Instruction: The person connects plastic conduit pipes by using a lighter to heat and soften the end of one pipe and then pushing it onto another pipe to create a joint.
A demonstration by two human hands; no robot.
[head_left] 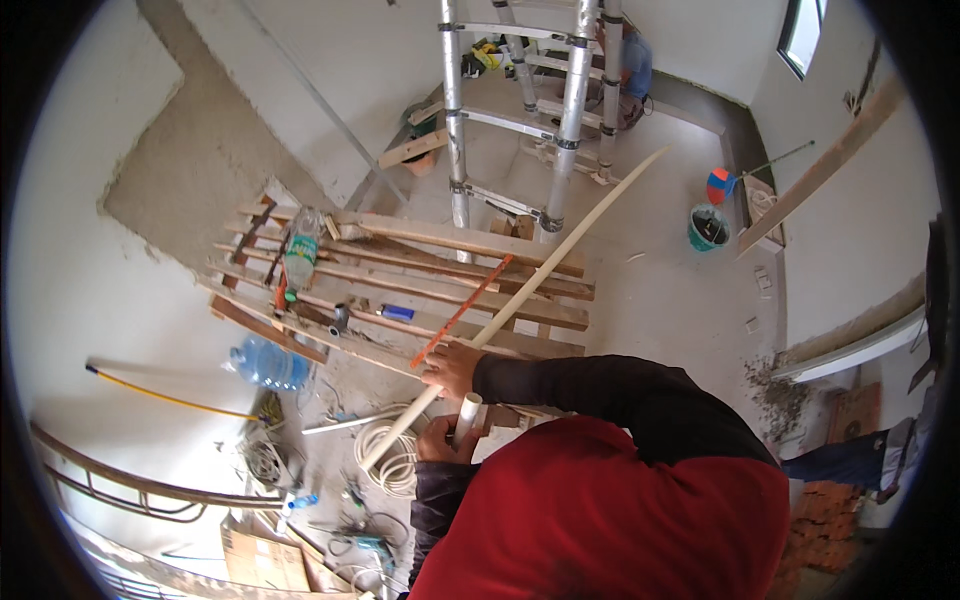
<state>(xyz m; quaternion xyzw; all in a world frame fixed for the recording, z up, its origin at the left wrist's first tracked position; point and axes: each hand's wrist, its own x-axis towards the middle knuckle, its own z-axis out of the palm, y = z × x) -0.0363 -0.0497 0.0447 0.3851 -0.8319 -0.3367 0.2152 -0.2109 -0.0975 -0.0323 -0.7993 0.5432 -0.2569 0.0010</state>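
My right hand (452, 368) is closed on a long cream-coloured pipe (545, 268). The pipe slants from the floor at lower left, across a wooden slatted rack, to the far right. A thin orange-red strip (465, 308) lies over the slats, its near end by my right fingers; whether they touch it I cannot tell. Close below, my left hand (440, 440) grips a short white pipe piece (467, 412), held tilted with its open end up. On the slatted rack (450, 240) lie a plastic bottle (301, 250), a blue lighter-like object (396, 312) and a grey pipe fitting (340, 320).
An aluminium ladder (568, 140) stands beyond the rack, with a crouching person (633, 75) behind it. A green bucket (708, 228) is at right. Coiled white hose (388, 462), a large blue water bottle (268, 362), a power tool (368, 548) and cardboard (262, 560) lie at left.
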